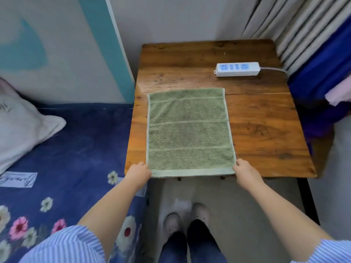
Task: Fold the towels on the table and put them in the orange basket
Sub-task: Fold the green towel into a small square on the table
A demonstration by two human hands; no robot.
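A green towel (190, 130) lies flat on the wooden table (266, 130), its near edge at the table's front edge. My left hand (139, 172) pinches the towel's near left corner. My right hand (246, 171) pinches the near right corner. The towel is spread out in one flat rectangle with pale stripes across it. No orange basket is in view.
A white power strip (237, 69) with its cord lies at the table's back right. A bed with a blue flowered cover (66, 158) and a white pillow (20, 126) stands to the left. Curtains (296, 25) and blue cloth (322, 73) hang at the right.
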